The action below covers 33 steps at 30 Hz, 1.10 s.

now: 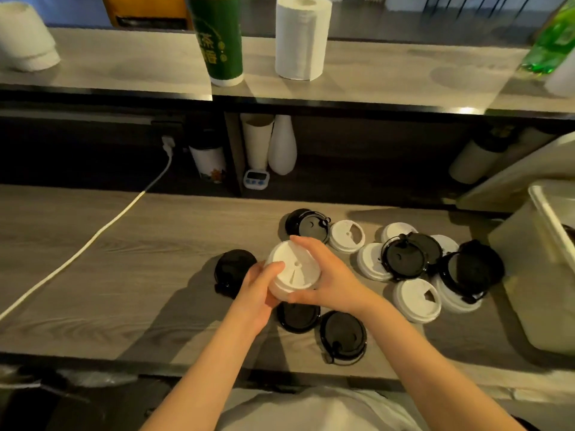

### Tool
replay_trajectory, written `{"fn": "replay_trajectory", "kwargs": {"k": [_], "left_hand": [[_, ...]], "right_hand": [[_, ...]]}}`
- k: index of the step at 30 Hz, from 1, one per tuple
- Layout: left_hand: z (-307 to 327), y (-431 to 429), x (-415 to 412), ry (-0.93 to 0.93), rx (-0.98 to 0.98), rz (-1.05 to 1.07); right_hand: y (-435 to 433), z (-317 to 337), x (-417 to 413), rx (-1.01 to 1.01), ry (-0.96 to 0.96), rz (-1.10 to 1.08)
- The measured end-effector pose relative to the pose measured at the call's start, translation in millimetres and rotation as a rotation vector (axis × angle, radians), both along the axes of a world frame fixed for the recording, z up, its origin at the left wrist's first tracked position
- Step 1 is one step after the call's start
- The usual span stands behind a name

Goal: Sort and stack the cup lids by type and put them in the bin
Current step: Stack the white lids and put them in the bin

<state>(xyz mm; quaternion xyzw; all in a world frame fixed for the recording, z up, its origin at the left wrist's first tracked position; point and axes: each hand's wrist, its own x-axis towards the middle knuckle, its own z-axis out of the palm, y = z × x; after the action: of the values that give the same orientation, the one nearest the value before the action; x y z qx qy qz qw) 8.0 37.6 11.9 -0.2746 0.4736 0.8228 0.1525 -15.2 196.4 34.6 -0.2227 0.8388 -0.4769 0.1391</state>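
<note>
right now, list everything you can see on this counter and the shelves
held lid stack: one, white, in both hands above counter
loose white lids: about six, white, counter right of centre
black lids: at least six, black, counter, some overlapping white ones
bin: one, pale, counter's right edge
cable: one, white, across counter's left
timer: one, white, under upper shelf
vase: one, white, under upper shelf
tall cup: one, green, upper shelf
paper roll: one, white, upper shelf
left hand: one, grips the stack's left side
right hand: one, grips its right side

Left hand [258,292] and right hand [329,278] grip white lids [295,269].
</note>
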Motion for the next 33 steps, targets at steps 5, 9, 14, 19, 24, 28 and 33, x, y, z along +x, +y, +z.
{"fn": "replay_trajectory", "kwargs": {"k": [5, 9, 14, 19, 24, 28, 33], "left_hand": [[-3, 31, -7, -0.036, 0.017, -0.06], [0, 61, -9, -0.071, 0.047, -0.08], [-3, 86, -8, -0.135, -0.057, -0.257], [-5, 126, -7, -0.189, -0.029, -0.192], [-8, 154, -2, -0.256, -0.03, -0.046], [-7, 163, 8, -0.254, -0.043, 0.011], [-7, 161, 19, -0.25, -0.048, 0.076]], "right_hand": [[42, 3, 1, 0.033, -0.154, -0.07], [68, 6, -1, 0.062, -0.181, -0.131], [110, 1, 8, 0.051, -0.242, -0.15], [154, -16, 17, -0.078, -0.365, -0.313], [195, -35, 30, 0.33, -0.191, -0.573], [195, -51, 37, 0.67, -0.141, -0.331], [188, -71, 38, 0.833, -0.099, -0.303]]}}
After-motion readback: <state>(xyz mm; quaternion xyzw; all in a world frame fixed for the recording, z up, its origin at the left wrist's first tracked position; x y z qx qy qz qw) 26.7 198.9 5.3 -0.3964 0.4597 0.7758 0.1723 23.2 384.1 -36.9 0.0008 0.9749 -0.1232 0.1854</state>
